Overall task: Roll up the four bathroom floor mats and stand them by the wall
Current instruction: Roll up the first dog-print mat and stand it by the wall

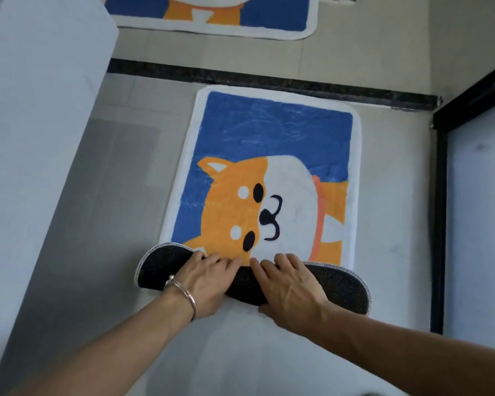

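A blue floor mat with an orange and white dog (269,155) lies flat on the pale tiles in the middle of the head view. Its near edge is folded over towards the far end, showing the black dotted underside (337,284). My left hand (206,278) and my right hand (289,284) press side by side on that folded edge, fingers curled over the fold. A second mat of the same design (272,21) lies flat further away, cut off by the top of the view.
A white cabinet or wall (40,124) runs along the left. A dark stone threshold strip (269,81) crosses the floor between the two mats. A black-framed white door panel (477,210) stands at the right.
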`<state>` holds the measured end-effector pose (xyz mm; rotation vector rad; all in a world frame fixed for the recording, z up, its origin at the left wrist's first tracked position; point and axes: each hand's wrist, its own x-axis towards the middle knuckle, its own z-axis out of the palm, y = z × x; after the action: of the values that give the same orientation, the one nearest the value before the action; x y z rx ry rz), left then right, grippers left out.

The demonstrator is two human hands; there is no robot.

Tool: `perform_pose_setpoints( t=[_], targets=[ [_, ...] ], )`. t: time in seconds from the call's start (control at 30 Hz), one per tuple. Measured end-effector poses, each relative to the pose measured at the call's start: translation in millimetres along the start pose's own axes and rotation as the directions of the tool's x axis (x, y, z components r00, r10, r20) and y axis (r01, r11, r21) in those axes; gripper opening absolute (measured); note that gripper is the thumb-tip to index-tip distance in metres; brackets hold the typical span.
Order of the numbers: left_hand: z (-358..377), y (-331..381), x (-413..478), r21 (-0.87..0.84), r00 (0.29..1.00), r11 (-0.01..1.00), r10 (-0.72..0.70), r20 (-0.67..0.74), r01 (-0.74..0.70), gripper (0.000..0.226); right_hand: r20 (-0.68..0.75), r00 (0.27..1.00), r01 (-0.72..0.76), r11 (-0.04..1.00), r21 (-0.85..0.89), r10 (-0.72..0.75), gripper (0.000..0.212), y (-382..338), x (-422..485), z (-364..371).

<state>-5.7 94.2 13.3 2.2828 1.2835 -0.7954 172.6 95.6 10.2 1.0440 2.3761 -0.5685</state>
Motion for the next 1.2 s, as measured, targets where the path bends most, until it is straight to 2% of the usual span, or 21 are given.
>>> perform_pose_setpoints(
  t=[0.1,0.2,0.37,0.5,0.63,0.73,0.9,1.03,1.13,1.2],
  targets=[
    [-0.7,-1.0,5.1,-0.02,0.999,1.0,0.017,-0.045,-0.018,0.04,0.039,0.999,-0.009,0.995,0.103,0.005,0.038,-5.4,1.4,-1.2],
    [-3.9,-1.1,5.5,-0.032,0.999,0.999,0.038,-0.033,-0.039,0.032,0.022,1.0,-0.025,0.986,0.167,0.021,0.025,-6.5,5.8,-4.0],
    [-7.0,-0.5,10.5,0.019,0.993,0.999,-0.028,-0.111,0.03,0.032,-0.036,0.996,-0.076,0.988,0.131,0.081,0.03,-0.7,16.9,-10.9],
    [-11.3,-6.2,11.7,0.064,0.994,0.998,0.011,-0.105,-0.004,0.034,-0.017,0.996,-0.078,0.975,0.209,0.084,0.025,2.4,18.2,-11.3],
    [-8.3,-8.0,7.3,0.054,0.996,0.995,0.084,-0.01,-0.083,0.044,0.038,0.999,-0.032,0.975,0.222,0.024,0.029,1.8,13.4,-7.9],
    [-6.7,-5.0,8.4,0.029,0.994,0.995,0.095,0.061,-0.097,0.04,0.11,0.994,0.004,0.98,0.2,-0.026,0.041,1.0,14.9,-0.1],
    [-1.0,-1.7,9.4,0.033,0.987,0.994,0.102,0.125,-0.107,0.023,0.174,0.983,0.004,0.949,0.316,-0.062,0.025,3.9,20.0,8.3],
    [2.1,-0.3,14.9,-0.007,0.974,0.994,0.112,0.198,-0.113,0.022,0.163,0.987,-0.077,0.918,0.388,0.014,0.019,-0.3,14.3,17.7],
    [1.1,-1.0,17.4,-0.029,0.967,0.992,0.123,0.225,-0.12,0.025,0.084,0.994,-0.094,0.953,0.289,0.073,0.023,-4.0,9.9,20.7],
    [1.9,-1.4,19.0,-0.038,0.964,0.991,0.133,0.23,-0.127,0.025,0.139,0.986,-0.128,0.94,0.315,0.087,0.026,-1.9,11.1,18.8]
  ],
)
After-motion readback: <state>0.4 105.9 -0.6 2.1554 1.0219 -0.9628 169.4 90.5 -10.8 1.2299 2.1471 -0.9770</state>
